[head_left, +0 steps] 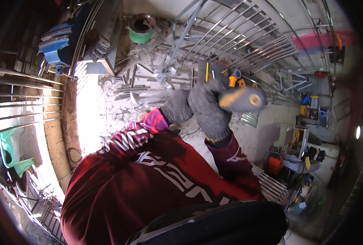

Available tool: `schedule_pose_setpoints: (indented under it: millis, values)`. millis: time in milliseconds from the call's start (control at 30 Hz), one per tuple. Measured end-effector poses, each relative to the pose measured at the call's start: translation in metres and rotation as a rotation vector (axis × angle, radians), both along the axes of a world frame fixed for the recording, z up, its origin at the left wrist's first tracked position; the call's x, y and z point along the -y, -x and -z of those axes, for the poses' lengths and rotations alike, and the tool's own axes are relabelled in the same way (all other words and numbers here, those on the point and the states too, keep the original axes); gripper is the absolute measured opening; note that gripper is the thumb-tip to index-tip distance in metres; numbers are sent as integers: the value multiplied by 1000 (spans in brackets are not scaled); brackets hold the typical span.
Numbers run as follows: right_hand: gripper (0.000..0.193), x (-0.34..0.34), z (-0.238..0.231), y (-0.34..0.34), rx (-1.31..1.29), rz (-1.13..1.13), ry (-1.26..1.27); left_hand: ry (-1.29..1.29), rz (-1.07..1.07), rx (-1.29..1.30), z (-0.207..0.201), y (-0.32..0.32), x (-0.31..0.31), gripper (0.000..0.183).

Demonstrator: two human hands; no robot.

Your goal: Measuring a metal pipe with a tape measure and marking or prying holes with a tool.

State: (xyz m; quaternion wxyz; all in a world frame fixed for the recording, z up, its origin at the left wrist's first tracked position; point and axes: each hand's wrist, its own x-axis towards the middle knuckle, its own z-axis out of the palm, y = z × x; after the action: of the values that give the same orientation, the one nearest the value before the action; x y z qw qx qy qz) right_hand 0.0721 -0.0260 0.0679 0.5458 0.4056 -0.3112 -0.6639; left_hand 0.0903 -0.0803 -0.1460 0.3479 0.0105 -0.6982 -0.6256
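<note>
Both my hands wear grey knitted gloves and meet in front of my chest. My left hand [176,107] reaches in from the left and runs up against the right one, its fingers mostly hidden. My right hand [209,112] is raised, closed around a grey and yellow tool [243,100]. Motion smears this tool; its rounded body sticks out to the right and ends in a pale yellow round part. Its exact kind does not show. Below and behind it lies a dark board [202,70] with a yellow stick [207,72] and orange tool parts [232,81].
Cut metal tubes [134,89] lie on the floor ahead. A barred metal frame [234,34] leans at the far right, another [28,98] stands left. A blue vise [55,47] sits by the bench at the far left, near a green round container [140,36].
</note>
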Motion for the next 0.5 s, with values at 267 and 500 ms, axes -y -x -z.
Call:
schedule_pose_setpoints:
  millis: [267, 500]
  values:
    - [13, 3, 3, 19, 17, 57, -84, -150, 254, 213, -33, -13, 22, 24]
    - [9, 1, 27, 28, 182, -225, 10, 270, 122, 88, -26, -2, 28, 28]
